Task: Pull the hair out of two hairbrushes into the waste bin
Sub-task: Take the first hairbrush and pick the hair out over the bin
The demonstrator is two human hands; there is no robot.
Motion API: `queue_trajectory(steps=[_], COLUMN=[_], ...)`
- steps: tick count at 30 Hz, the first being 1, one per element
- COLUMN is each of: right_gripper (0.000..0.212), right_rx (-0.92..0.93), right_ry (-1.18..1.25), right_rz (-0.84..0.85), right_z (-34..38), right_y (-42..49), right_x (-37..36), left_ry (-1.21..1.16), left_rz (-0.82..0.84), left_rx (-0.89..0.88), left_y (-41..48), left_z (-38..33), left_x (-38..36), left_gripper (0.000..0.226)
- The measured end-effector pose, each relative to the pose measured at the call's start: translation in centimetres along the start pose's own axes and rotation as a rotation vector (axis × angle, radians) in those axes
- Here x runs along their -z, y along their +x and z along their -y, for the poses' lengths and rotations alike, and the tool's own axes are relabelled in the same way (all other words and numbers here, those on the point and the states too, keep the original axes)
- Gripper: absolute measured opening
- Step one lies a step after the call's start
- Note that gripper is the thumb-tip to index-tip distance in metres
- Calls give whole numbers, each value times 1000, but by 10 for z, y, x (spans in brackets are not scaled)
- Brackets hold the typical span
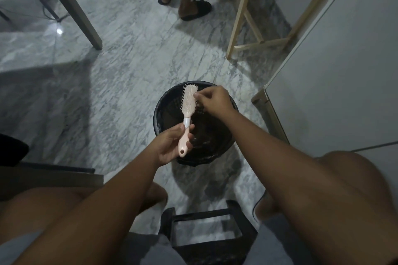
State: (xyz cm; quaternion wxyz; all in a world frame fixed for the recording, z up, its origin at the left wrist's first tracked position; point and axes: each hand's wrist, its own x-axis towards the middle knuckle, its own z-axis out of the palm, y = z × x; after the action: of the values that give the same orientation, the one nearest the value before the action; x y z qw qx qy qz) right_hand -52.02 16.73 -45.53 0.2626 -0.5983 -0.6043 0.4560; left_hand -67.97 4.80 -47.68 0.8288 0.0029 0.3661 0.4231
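A pale pink hairbrush (pixel 189 99) with a white band on its handle is held upright over the black waste bin (pixel 160 103). My left hand (pixel 172 146) grips the handle near its end. My right hand (pixel 212 100) is at the right edge of the bristle head, fingertips pinched together on the bristles; whether hair is between them is too small to tell. Dark hair lies inside the bin. Only one hairbrush is in view.
The bin stands on a grey marble floor between my knees. A black stool frame (pixel 206 228) is under me. A white cabinet (pixel 344 71) is at the right, a wooden frame (pixel 247 17) behind it, a table leg (pixel 71 6) at the left. Another person's feet in black slippers (pixel 183 2) stand beyond.
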Motion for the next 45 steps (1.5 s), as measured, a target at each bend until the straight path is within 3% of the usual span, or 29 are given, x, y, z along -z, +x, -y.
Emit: queue_trajectory(steps=[3,6,9,18,21,32,38,45], right_gripper=[20,22,34,67,69,78,75,73], right_rx=[-85,-150,-91,37,22,-53,-38,-33], right_ry=[87,-14,-324,-832,-862,-854,-822,-770], right_rz=[-101,-185,-69,256,279,364,286,68], right_z=[2,-8,-17,-64,-73,-89,-36,92], right_y=[8,13,1,-33,-37,-18,-12,-26], right_x=[4,3,-1,-29,-32,-35,19,151], left_ry=[-4,5,61,359,406,406,460,632], left_rz=[94,60,-73,-419,-524,-622,-587,-448], left_rx=[27,30,15,90,111,164,163,95], left_y=[-4,-5,0,17,25,63,43,-6], left_z=[-6,-5,-3,9,17,11,-22,-80], left_x=[1,-2,-6,4,5,9,-58,-227], left_gripper=[47,38,27,31,27,28,29,15])
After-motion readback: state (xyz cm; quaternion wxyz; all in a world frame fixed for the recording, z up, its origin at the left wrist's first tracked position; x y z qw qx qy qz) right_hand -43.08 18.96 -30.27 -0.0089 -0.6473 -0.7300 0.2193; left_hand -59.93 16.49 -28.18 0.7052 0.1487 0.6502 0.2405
